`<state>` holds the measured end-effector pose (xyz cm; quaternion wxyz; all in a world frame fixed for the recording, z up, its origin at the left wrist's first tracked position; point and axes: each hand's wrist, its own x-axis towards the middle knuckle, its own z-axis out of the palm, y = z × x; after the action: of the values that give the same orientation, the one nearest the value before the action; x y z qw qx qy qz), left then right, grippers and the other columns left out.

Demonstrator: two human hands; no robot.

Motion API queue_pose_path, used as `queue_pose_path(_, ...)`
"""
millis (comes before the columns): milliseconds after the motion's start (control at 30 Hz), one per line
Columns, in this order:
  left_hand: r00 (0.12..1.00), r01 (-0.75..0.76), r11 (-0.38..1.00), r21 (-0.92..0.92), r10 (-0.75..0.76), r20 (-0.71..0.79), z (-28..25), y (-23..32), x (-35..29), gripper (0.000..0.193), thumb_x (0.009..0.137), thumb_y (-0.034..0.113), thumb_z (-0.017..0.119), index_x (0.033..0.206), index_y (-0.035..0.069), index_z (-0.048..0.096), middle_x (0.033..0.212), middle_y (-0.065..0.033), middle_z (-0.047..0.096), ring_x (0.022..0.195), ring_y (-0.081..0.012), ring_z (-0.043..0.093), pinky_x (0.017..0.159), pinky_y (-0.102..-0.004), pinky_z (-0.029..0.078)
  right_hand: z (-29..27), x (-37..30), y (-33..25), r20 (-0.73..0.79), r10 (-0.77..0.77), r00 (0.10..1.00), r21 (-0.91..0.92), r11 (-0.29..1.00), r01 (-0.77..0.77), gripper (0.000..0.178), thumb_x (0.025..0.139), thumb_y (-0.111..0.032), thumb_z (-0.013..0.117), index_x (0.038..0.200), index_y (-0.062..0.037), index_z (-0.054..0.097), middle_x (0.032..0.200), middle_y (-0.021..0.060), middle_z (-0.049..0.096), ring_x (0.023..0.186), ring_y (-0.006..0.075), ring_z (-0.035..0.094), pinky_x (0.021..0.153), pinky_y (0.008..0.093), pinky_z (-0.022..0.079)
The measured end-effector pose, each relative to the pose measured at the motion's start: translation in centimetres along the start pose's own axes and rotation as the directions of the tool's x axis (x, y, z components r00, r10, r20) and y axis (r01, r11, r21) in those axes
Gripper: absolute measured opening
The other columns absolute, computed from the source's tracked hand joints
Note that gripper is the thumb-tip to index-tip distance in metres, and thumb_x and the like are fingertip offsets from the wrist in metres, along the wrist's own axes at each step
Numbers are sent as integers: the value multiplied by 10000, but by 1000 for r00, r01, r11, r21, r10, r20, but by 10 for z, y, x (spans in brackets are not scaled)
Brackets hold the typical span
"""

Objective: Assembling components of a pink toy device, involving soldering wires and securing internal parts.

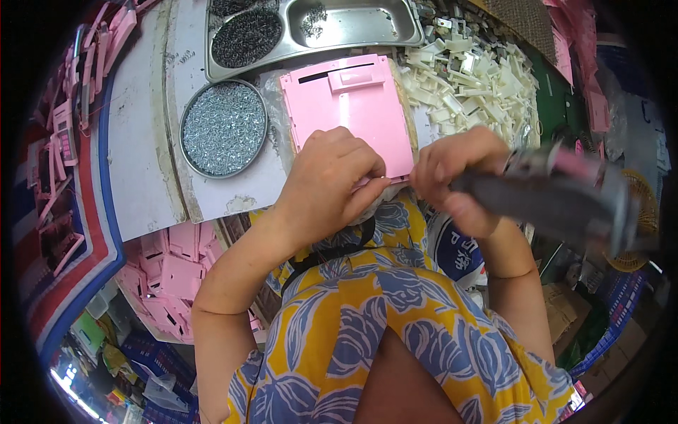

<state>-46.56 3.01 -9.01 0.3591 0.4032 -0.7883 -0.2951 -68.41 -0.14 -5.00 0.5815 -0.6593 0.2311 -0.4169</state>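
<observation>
A pink plastic panel (353, 116), flat with a long dark slot and a raised block near its far end, lies on the table before me. My left hand (335, 173) rests over its near left part, fingers curled and thumb and forefinger pinched at the near edge. Any small piece in that pinch is hidden. At the panel's near right corner, my right hand (462, 177) is closed around a long dark tool (551, 201), which sticks out to the right. Motion blurs the tool, so its exact kind is unclear.
A round bowl of small silver screws (223, 128) stands left of the panel. Behind is a metal tray (353, 32) with dark screws. Cream plastic parts (480, 85) are heaped at right. More pink parts (173, 272) fill a box at lower left.
</observation>
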Motion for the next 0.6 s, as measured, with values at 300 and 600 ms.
queue_pose_path(300,994,-35,999,-35,31,-106,14,10,-1,153,797,112,769,923,99,684,883,-11,671,833,-212,597,859,-383,385,14,25,-38,-104,-28,994,359,931,64,355,917,-370,729,1062,-145,495,561,-26,476,460,116,448,484,276,433)
queue_pose_path(600,902,149,910,386,35,-430,-26,-17,-2,174,806,205,779,928,101,711,1010,-58,670,999,-277,607,977,-459,364,-8,46,-12,-144,-186,972,157,965,208,276,943,-279,624,1130,-118,500,596,-7,433,522,136,437,557,340,447)
